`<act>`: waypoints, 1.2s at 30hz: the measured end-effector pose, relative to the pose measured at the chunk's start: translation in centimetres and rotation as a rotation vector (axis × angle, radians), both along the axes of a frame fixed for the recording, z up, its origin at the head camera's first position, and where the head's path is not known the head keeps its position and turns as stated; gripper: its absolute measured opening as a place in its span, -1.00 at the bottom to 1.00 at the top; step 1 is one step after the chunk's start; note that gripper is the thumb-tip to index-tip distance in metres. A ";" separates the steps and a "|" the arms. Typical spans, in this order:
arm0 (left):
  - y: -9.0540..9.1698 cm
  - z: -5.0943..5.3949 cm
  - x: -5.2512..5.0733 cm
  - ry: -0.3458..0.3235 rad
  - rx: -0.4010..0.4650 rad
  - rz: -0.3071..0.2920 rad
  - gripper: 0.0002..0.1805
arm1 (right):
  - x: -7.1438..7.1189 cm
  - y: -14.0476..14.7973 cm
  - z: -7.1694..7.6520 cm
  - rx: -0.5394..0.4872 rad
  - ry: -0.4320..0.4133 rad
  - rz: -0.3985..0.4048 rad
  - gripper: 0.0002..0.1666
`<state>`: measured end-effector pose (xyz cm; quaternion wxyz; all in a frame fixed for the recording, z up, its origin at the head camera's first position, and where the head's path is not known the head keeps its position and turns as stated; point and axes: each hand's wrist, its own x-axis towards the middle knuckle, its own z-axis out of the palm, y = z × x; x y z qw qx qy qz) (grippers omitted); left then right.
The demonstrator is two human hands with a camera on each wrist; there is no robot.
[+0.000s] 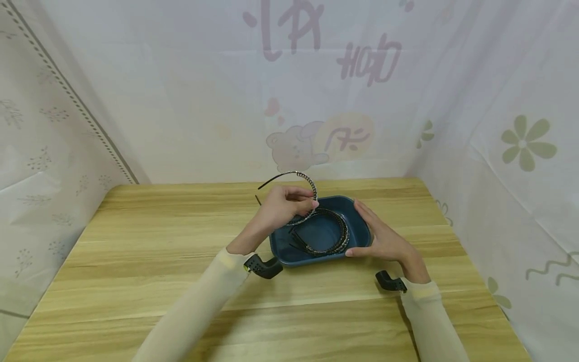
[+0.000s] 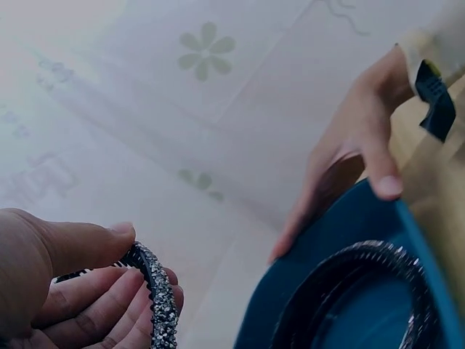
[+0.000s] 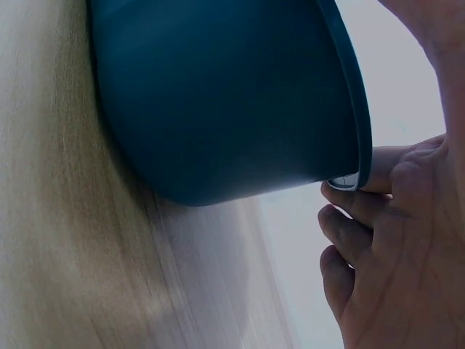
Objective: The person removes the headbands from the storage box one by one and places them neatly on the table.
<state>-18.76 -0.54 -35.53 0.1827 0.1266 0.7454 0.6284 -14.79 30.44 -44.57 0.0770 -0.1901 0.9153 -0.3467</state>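
A headband (image 2: 161,294), black-toothed on the inside and crusted with silvery glitter outside, is up in the air over the left end of a blue basin (image 1: 361,229). One thin dark end of its curve points left. The left hand (image 1: 286,206) has it pinched, thumb on one side and bent fingers on the other, with no slack between.

Inside the basin more headbands (image 1: 342,236) lie nested together, their curve to the right and their dark ends to the left. The right hand (image 1: 384,241) is spread wide across the basin's right end and grips it, thumb on the near side and fingers reaching toward the far corner.

The basin sits on a wood-grained table (image 1: 154,241), near the far edge and nearer the far right corner than the far left one. Pale sleeves (image 1: 199,301) cover both forearms, and a black device (image 1: 267,267) juts from each wrist. Past the table's far edge hangs a pale cloth (image 1: 203,100) printed with a bear (image 1: 291,148); beyond the right edge, it shows a green flower (image 1: 538,149).
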 end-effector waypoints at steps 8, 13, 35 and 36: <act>-2.9 0.1 -1.0 0.022 0.006 0.088 -0.64 | 0.0 0.2 -0.2 0.005 0.002 0.010 0.56; -4.8 -0.4 -1.9 0.034 -0.015 0.127 -0.62 | 0.0 0.2 -0.2 0.000 0.002 0.016 0.56; -11.5 -6.5 -5.5 0.039 -0.176 0.324 -0.53 | 0.0 0.1 -0.2 -0.010 0.000 0.023 0.55; -11.8 -6.9 -5.6 0.036 -0.188 0.330 -0.53 | 0.0 0.1 -0.2 -0.010 -0.002 0.022 0.54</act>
